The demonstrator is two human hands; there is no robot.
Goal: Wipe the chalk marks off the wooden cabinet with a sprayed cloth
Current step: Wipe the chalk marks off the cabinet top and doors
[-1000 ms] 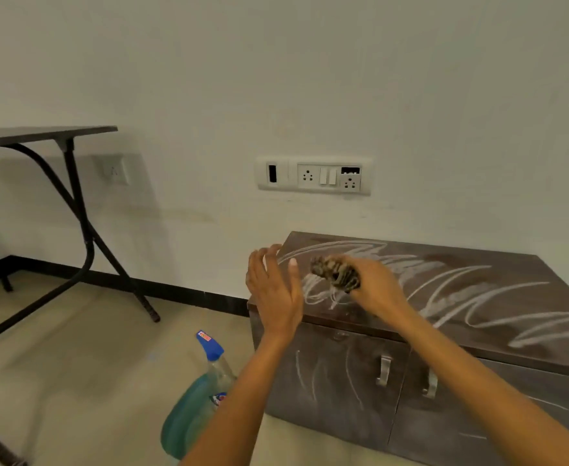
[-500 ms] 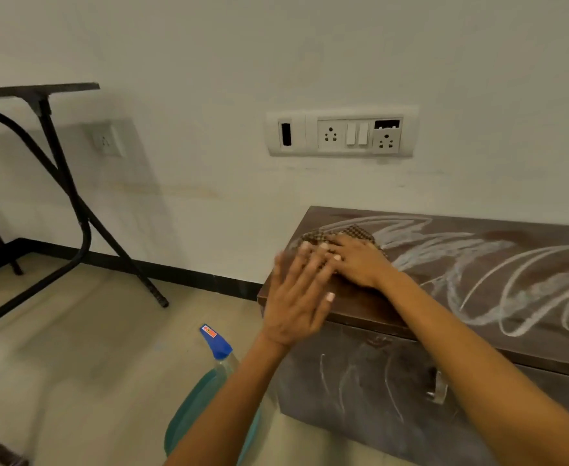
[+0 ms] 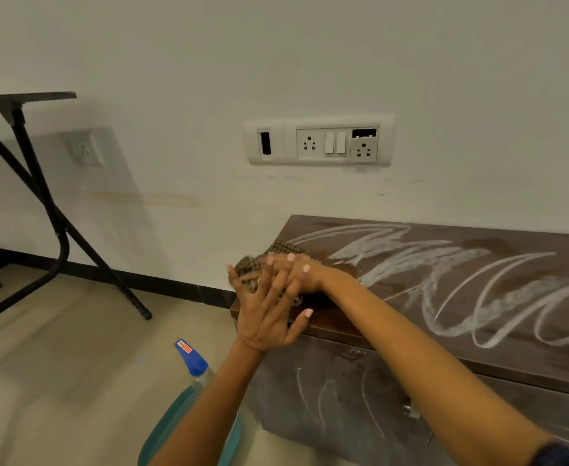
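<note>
A dark wooden cabinet (image 3: 410, 334) stands against the wall, its top covered in white chalk marks (image 3: 461, 280) and its front doors streaked with chalk too. A brown checked cloth (image 3: 278, 247) lies on the cabinet's top left corner. My right hand (image 3: 301, 272) presses flat on the cloth with straight fingers. My left hand (image 3: 266, 314) hovers over the same corner with its fingers spread, overlapping the cloth and my right hand; whether it touches the cloth is unclear.
A spray bottle (image 3: 192, 359) with a blue nozzle and teal liquid stands on the floor left of the cabinet, partly behind my left arm. A black folding table (image 3: 41, 183) stands at the far left. A switch and socket panel (image 3: 318, 141) sits on the wall.
My right hand brought the bunched cloth down onto the cabinet's corner and flattened on it. My left hand moved in over that corner. The view came closer.
</note>
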